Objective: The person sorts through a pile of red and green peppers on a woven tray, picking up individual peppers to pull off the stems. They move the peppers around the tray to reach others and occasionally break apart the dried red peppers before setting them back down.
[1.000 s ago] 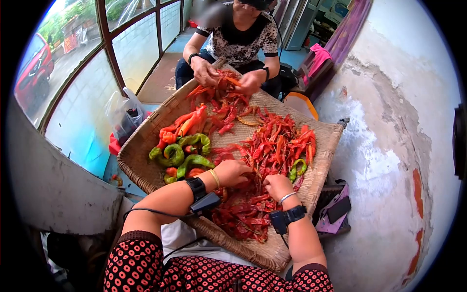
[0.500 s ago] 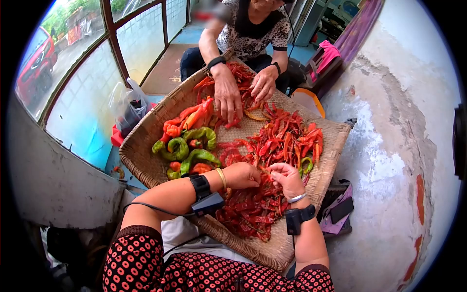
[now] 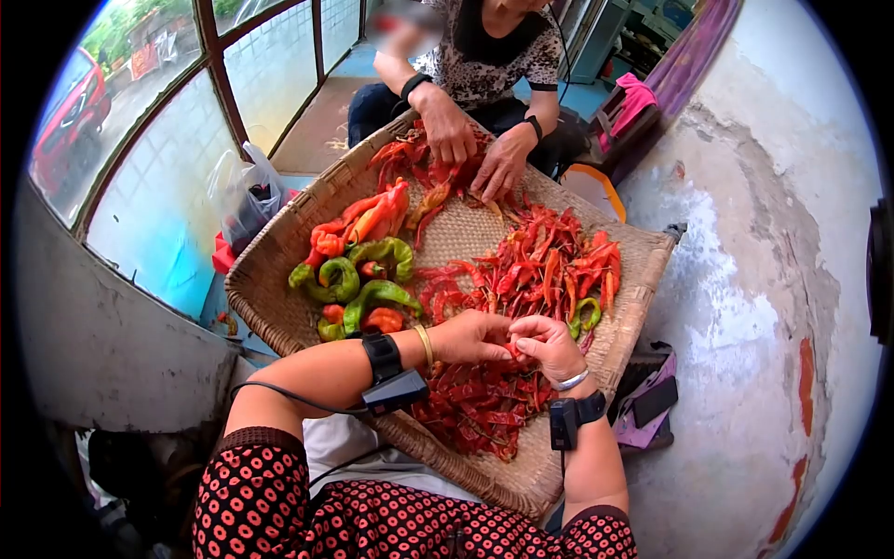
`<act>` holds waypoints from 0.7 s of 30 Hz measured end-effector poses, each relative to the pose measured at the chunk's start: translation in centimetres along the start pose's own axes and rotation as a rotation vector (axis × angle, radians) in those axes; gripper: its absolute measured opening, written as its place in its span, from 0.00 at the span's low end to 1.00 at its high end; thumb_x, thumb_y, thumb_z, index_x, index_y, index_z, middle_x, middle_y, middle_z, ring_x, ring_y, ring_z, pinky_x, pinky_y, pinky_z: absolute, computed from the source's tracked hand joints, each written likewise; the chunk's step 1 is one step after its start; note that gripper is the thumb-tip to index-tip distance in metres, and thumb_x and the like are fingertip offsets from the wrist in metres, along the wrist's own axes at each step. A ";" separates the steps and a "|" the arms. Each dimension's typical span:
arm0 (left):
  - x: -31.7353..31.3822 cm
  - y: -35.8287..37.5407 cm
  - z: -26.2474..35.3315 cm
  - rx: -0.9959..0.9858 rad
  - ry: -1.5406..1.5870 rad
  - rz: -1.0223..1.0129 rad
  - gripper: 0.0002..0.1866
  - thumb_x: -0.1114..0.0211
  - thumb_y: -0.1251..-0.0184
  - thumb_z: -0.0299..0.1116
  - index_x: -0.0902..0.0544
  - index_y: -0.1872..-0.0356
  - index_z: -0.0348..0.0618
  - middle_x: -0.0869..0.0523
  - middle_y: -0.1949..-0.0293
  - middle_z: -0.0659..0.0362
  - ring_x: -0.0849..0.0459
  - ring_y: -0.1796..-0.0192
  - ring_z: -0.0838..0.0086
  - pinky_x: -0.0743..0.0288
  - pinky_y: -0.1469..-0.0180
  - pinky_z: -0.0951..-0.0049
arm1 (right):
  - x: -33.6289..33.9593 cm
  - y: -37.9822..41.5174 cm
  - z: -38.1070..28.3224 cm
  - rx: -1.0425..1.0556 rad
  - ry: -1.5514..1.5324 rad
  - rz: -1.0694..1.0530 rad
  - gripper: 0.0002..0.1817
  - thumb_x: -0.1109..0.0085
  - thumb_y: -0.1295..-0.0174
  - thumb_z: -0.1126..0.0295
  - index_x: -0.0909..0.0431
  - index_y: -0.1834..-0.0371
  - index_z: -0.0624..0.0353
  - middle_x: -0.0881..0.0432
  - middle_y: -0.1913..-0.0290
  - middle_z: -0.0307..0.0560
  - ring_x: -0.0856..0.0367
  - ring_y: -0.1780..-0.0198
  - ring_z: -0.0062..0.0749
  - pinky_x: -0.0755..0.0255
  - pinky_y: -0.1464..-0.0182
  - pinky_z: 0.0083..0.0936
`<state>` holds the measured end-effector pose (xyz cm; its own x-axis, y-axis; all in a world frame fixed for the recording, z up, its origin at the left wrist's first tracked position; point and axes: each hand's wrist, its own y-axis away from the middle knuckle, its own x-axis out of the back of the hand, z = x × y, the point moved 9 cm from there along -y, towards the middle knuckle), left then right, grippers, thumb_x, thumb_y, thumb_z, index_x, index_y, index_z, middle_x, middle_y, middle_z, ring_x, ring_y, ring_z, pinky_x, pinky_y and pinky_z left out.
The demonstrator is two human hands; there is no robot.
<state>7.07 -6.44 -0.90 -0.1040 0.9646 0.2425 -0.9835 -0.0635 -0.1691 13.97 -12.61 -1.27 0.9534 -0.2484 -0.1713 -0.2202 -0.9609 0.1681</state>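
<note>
My left hand (image 3: 472, 337) and my right hand (image 3: 549, 348) meet fingertip to fingertip over a woven basket (image 3: 643, 275). Both are closed in a pinch on a small red chili pepper (image 3: 513, 351), mostly hidden by the fingers. Just below them lies a pile of dark red dried chilies (image 3: 480, 415). Beyond my right hand is a heap of brighter red chilies (image 3: 531, 256). Curled green peppers (image 3: 384, 303) and larger orange-red peppers (image 3: 380, 219) sit on the basket's left side.
Across the basket a co-worker's hands (image 3: 498, 168) rest among more red chilies (image 3: 438, 168). A plastic bag (image 3: 244, 200) stands left by the window. A rough wall (image 3: 736, 307) rises on the right, with a dark phone-like object (image 3: 655, 402) near it.
My left hand has moved right and now meets my right hand at the chili. The co-worker's left-side hand has drawn back, exposing a patch of the basket's weave.
</note>
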 end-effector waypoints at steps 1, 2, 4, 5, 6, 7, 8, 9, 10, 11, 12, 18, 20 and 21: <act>-0.1 -0.1 -0.7 -0.001 -0.003 -0.026 0.20 0.34 0.44 0.34 0.25 0.51 0.40 0.17 0.65 0.59 0.20 0.62 0.79 0.27 0.58 0.77 | 0.1 -0.1 0.0 0.000 0.001 0.000 0.09 0.43 0.46 0.77 0.24 0.60 0.63 0.21 0.69 0.39 0.23 0.71 0.18 0.27 0.69 0.14; -0.3 -0.1 -1.1 -0.001 -0.003 -0.055 0.15 0.35 0.43 0.34 0.22 0.55 0.40 0.17 0.68 0.62 0.21 0.64 0.81 0.27 0.60 0.78 | 0.5 -0.2 -0.2 0.022 0.025 0.039 0.10 0.43 0.45 0.77 0.24 0.59 0.63 0.21 0.69 0.38 0.24 0.71 0.17 0.28 0.69 0.13; -0.4 0.0 -1.3 0.094 0.045 -0.084 0.12 0.36 0.41 0.34 0.21 0.59 0.39 0.18 0.70 0.63 0.22 0.66 0.83 0.28 0.62 0.79 | 1.4 -0.1 -0.4 0.065 0.055 0.123 0.09 0.44 0.44 0.78 0.24 0.59 0.63 0.21 0.69 0.37 0.25 0.72 0.16 0.29 0.69 0.13; -0.5 0.1 -1.9 0.188 0.090 -0.105 0.10 0.37 0.40 0.34 0.19 0.62 0.39 0.18 0.72 0.64 0.23 0.67 0.85 0.28 0.63 0.79 | 1.6 -0.1 -0.5 0.076 0.041 0.138 0.09 0.44 0.44 0.78 0.24 0.58 0.63 0.21 0.69 0.38 0.25 0.73 0.16 0.29 0.70 0.13; -0.3 0.0 -1.9 0.188 0.089 -0.105 0.10 0.37 0.40 0.34 0.19 0.62 0.39 0.18 0.72 0.64 0.23 0.67 0.85 0.28 0.63 0.79 | 1.8 -0.2 -0.6 0.090 0.027 0.149 0.10 0.44 0.43 0.78 0.24 0.58 0.64 0.21 0.69 0.38 0.25 0.73 0.16 0.29 0.70 0.12; -0.8 0.0 -2.4 0.233 0.043 -0.184 0.10 0.37 0.40 0.34 0.19 0.63 0.39 0.19 0.73 0.65 0.25 0.69 0.85 0.29 0.65 0.80 | 1.8 -0.2 -0.6 0.090 0.026 0.148 0.10 0.44 0.43 0.78 0.24 0.58 0.64 0.21 0.69 0.38 0.25 0.73 0.16 0.29 0.70 0.12; -1.3 0.2 -2.9 0.279 -0.003 -0.263 0.10 0.38 0.39 0.35 0.19 0.64 0.39 0.20 0.75 0.66 0.26 0.71 0.86 0.30 0.67 0.81 | 2.4 -0.3 -0.5 0.075 0.028 0.200 0.09 0.45 0.43 0.77 0.25 0.58 0.64 0.21 0.69 0.38 0.25 0.74 0.17 0.30 0.71 0.12; -1.1 0.3 -2.9 0.281 -0.002 -0.263 0.10 0.38 0.39 0.35 0.19 0.64 0.39 0.20 0.75 0.66 0.26 0.71 0.86 0.30 0.67 0.81 | 2.9 -0.2 -0.3 0.058 0.030 0.254 0.09 0.45 0.43 0.76 0.25 0.58 0.64 0.21 0.70 0.39 0.25 0.75 0.17 0.30 0.72 0.12; -0.2 0.2 -2.9 0.287 0.051 -0.184 0.09 0.38 0.39 0.35 0.20 0.65 0.39 0.20 0.76 0.67 0.26 0.73 0.86 0.31 0.69 0.81 | 3.1 -0.3 0.0 0.057 0.028 0.255 0.09 0.45 0.43 0.76 0.25 0.58 0.64 0.21 0.70 0.39 0.25 0.75 0.17 0.30 0.72 0.12; 0.9 0.2 -2.8 0.292 0.103 -0.105 0.09 0.39 0.38 0.35 0.20 0.67 0.39 0.21 0.77 0.67 0.26 0.75 0.86 0.31 0.71 0.82 | 4.1 -0.3 0.1 0.097 0.015 0.342 0.09 0.45 0.42 0.76 0.25 0.58 0.63 0.21 0.70 0.39 0.24 0.75 0.17 0.30 0.72 0.12; 2.4 0.0 -1.9 0.280 0.097 -0.024 0.09 0.41 0.37 0.36 0.20 0.69 0.40 0.21 0.78 0.68 0.27 0.78 0.86 0.32 0.75 0.82 | 5.0 -0.2 -0.1 0.136 0.003 0.427 0.09 0.46 0.41 0.75 0.24 0.58 0.63 0.21 0.71 0.39 0.24 0.75 0.17 0.31 0.73 0.12; 11.7 1.0 -2.7 0.136 0.644 0.725 0.28 0.46 0.34 0.38 0.41 0.36 0.42 0.21 0.57 0.58 0.25 0.77 0.84 0.29 0.76 0.84 | 7.0 0.2 -2.0 0.218 0.787 0.602 0.17 0.41 0.47 0.72 0.27 0.53 0.61 0.24 0.57 0.46 0.22 0.59 0.33 0.26 0.57 0.28; 11.7 1.3 -3.9 0.230 0.542 0.718 0.27 0.44 0.35 0.39 0.38 0.38 0.39 0.21 0.55 0.57 0.23 0.74 0.82 0.27 0.73 0.82 | 5.8 -0.4 -2.3 0.302 1.215 0.551 0.19 0.40 0.48 0.69 0.28 0.51 0.59 0.26 0.54 0.49 0.25 0.54 0.42 0.29 0.52 0.35; 11.3 0.8 -4.6 0.239 0.322 0.616 0.26 0.43 0.37 0.38 0.35 0.40 0.38 0.21 0.54 0.56 0.21 0.70 0.77 0.25 0.69 0.79 | 6.0 -1.0 -1.4 0.213 1.229 0.511 0.24 0.39 0.48 0.66 0.31 0.47 0.56 0.29 0.51 0.51 0.30 0.50 0.47 0.32 0.48 0.39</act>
<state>5.84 5.59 -2.71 -0.6362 0.7608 -0.1281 -0.7697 -0.6374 0.0373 20.22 -12.96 -1.10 0.2975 -0.4195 0.8576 -0.5242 -0.8225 -0.2204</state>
